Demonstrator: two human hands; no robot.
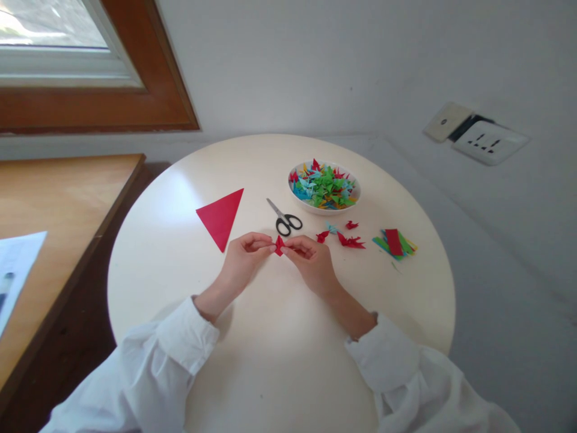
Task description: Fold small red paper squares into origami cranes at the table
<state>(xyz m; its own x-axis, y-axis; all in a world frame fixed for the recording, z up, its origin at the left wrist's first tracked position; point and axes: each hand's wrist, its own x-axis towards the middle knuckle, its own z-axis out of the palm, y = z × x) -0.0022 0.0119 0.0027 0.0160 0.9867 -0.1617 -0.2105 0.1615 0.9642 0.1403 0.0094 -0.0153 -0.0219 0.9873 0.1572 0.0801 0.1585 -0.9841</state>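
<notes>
Between my fingertips is a small folded piece of red origami paper (279, 245), diamond-shaped with a crease down its middle. My left hand (246, 258) pinches its left side, and my right hand (312, 261) pinches the right side. Fingers cover both of its edges. Just beyond it lie scissors (283, 219) with black handles, blades pointing away and to the left. A larger red paper triangle (222, 219) rests on the table left of the scissors. Right of my right hand are several small folded paper cranes (350, 240), mostly red, one light blue.
A white bowl (322, 210) full of colourful paper cranes stands toward the back of the round white table (270, 361). Paper strips (393, 242) lie stacked at the right. A wooden desk (72, 198) with a paper sheet (18, 264) is at the left; a wall socket (489, 141) is at the right.
</notes>
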